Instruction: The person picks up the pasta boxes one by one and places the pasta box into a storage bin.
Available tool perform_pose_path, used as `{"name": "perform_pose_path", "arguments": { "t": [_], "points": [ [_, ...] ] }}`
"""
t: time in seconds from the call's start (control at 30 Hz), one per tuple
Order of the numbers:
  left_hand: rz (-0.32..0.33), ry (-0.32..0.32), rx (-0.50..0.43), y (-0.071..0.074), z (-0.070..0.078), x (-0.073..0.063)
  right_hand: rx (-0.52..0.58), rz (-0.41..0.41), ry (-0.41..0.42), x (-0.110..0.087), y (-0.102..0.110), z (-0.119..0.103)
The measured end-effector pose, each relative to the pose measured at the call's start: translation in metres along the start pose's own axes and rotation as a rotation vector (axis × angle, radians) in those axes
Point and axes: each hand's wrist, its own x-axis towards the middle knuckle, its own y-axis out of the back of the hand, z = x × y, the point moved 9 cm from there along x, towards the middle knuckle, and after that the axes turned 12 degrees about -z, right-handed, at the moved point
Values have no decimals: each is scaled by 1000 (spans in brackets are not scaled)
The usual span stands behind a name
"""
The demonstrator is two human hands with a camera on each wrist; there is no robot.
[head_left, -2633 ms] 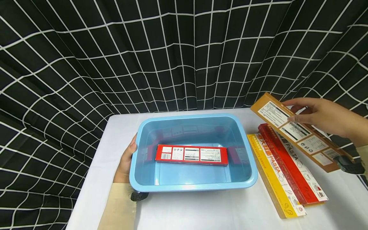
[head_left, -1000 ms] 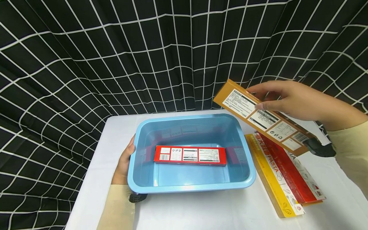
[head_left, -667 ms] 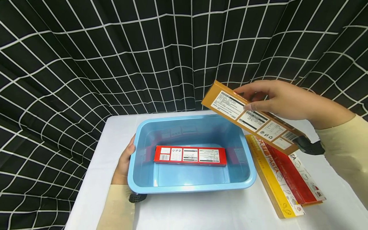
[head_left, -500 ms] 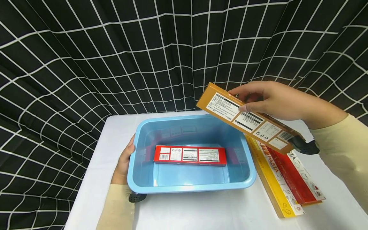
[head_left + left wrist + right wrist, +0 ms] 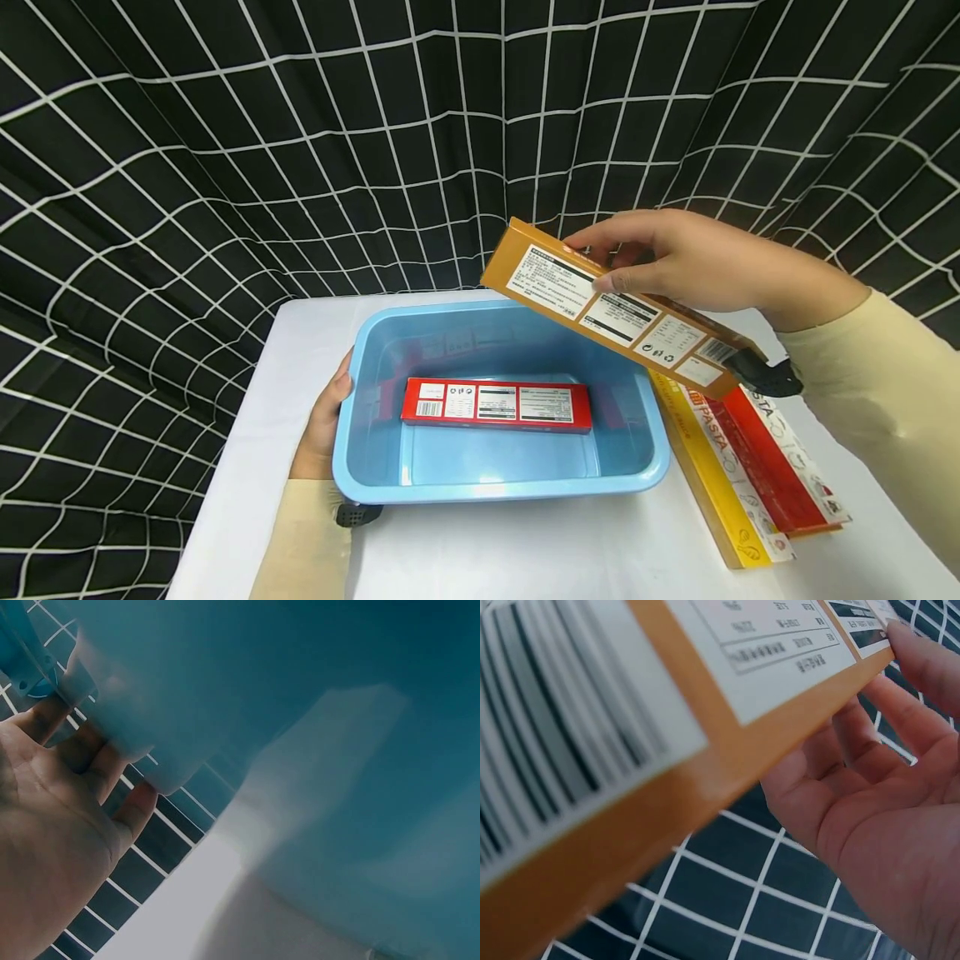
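R hand: right hand [image 5: 660, 250] pinches orange carton [image 5: 611, 321]; thumb on labelled face, bent fingers over upper long edge & behind. Palm shows in R wrist view.
R arm: right sleeve [image 5: 885, 417], cream, comes in from lower R, slants up to wrist; hand points L, knuckles up. Black wrist device [image 5: 761, 372] just below carton's barcode end.
Orange carton: in the air, tilted, L end higher than R; in head view overlaps tub's back R corner. Label panels & barcode face the head cam.
L hand: left hand [image 5: 327, 417] touches outer L wall of blue tub [image 5: 495, 492], finger pads under rim, digits spread; grip or mere rest, can't tell. Thumb unclear in L wrist view.
L arm: left sleeve [image 5: 307, 542] runs up from bottom edge, fairly straight.
Tub: upright on white tablecloth [image 5: 525, 550]; 1 red carton [image 5: 495, 406] lies flat inside, crosswise.
R of tub: yellow "PASTA" carton [image 5: 705, 467] & red-and-white carton [image 5: 780, 467], side by side, slanted.
Backdrop: black grid curtain [image 5: 420, 150], white lines.
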Motion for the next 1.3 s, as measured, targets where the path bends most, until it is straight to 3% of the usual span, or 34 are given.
{"name": "perform_pose_path", "arguments": {
  "t": [0.43, 0.67, 0.97, 1.3],
  "points": [
    [2, -5, -3, 0, -1, 3, 23, -72, 121, 25, -12, -31],
    [5, -13, 7, 0, 1, 3, -48, -96, 118, 41, -22, -43],
    [16, 10, -5, 0, -3, 3, -47, -128, 140, 52, -30, -53],
    [75, 36, 38, 1, -2, 0, -31, -170, 161, 69, -42, -65]
  ]
}}
